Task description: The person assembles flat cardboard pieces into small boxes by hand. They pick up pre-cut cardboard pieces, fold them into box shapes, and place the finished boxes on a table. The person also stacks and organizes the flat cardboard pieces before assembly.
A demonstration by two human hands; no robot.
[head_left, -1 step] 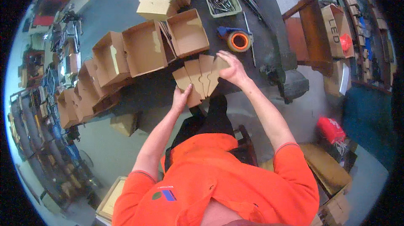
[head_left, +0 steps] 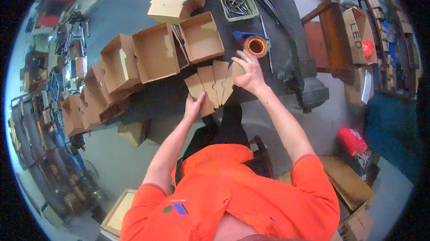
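A fan of several narrow brown cardboard boxes [head_left: 207, 79], with notched edges, is at the near edge of the dark table. My left hand [head_left: 195, 105] is closed on the fan's lower left end, thumb on top and the other fingers hidden beneath. At the fan's right end is my right hand [head_left: 249, 73], its fingers apart and partly bent, holding nothing. Whether its palm edge touches the last piece, I cannot tell. Just beyond the fan stands an open cardboard box [head_left: 201, 39].
Open cardboard boxes [head_left: 154, 55] run in a row along the table [head_left: 121, 10] to the left. Farther back is a second fan of cardboard pieces [head_left: 172, 3]. A tape dispenser [head_left: 256, 46], a metal rod [head_left: 270, 57] and a tray of metal parts [head_left: 236, 2] lie beyond my right hand.
My right hand has lifted slightly off the fan's right end, and its fingers have bent and parted. The left hand keeps its hold. The view has shifted a little.
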